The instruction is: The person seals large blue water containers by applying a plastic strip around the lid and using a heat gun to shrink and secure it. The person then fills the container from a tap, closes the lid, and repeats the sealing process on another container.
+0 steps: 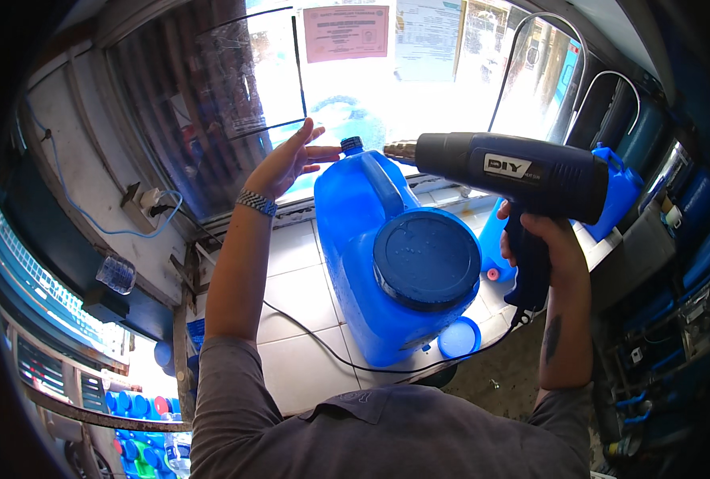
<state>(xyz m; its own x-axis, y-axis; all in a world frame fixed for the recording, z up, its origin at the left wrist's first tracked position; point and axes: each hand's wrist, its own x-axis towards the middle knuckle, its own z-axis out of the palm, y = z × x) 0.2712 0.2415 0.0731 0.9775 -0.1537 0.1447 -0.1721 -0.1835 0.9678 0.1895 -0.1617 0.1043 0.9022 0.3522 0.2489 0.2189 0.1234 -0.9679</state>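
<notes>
A heat gun [499,172] is gripped by its handle in my right hand [551,239]. Its metal nozzle points left at the small dark cap [353,145] of a large blue water jug [355,263], a short gap away. The jug stands on the tiled counter and has a built-in handle and a wide dark blue lid [427,257] on its near end. My left hand [289,162], with a metal watch on the wrist, is raised left of the small cap, fingers spread and empty. The heat gun's black cord runs across the counter in front of the jug.
The white tiled counter [299,311] sits below a bright window with papers on it. A loose blue cap [459,338] lies near the counter's front edge. Another blue jug [617,191] stands at right. A plugged-in socket [141,206] is on the left wall.
</notes>
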